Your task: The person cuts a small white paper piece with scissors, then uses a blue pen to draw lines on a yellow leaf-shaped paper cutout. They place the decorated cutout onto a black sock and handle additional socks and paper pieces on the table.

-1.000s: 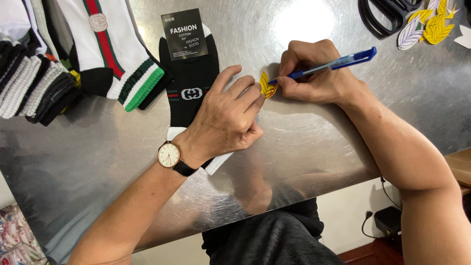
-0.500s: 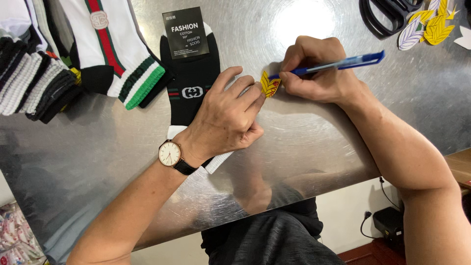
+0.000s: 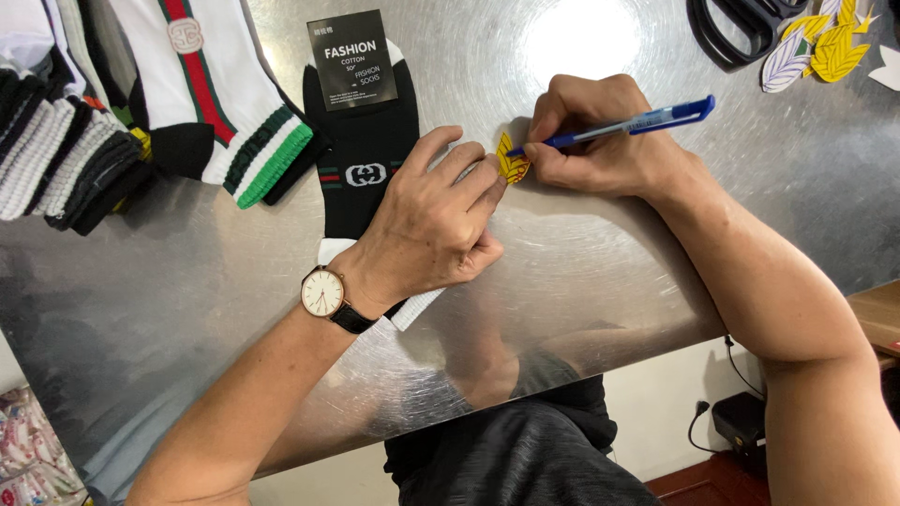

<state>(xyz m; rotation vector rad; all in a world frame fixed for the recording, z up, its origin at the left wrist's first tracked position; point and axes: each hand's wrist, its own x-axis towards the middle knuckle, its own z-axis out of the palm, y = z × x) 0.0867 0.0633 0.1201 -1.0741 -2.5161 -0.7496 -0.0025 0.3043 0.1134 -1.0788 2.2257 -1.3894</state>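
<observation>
My right hand has its grip closed around a blue plastic ballpoint pen, tip down on a small yellow leaf-shaped paper tag that lies flat on the brushed steel tabletop. My left hand holds nothing; its fingers are half curled and the fingertips press the tag's near edge to pin it. I judge the tag to be featherlight, thin and limp, easy to crease or tear, and likely to skate on this slick metal, so it is best held flat by an edge as now, or lifted by pinching its rim. The pen is light and stiff, held low near the tip. Under my left palm lies a black cotton sock with a dark card label, soft and slack. To its left are a white sock with red and green stripes and a heap of dark and white ribbed socks. Well apart at the far right corner lie black-handled scissors and more yellow and white paper leaves. The tabletop's near edge runs close below my left wrist; open room lies right of the tag and toward that edge.
</observation>
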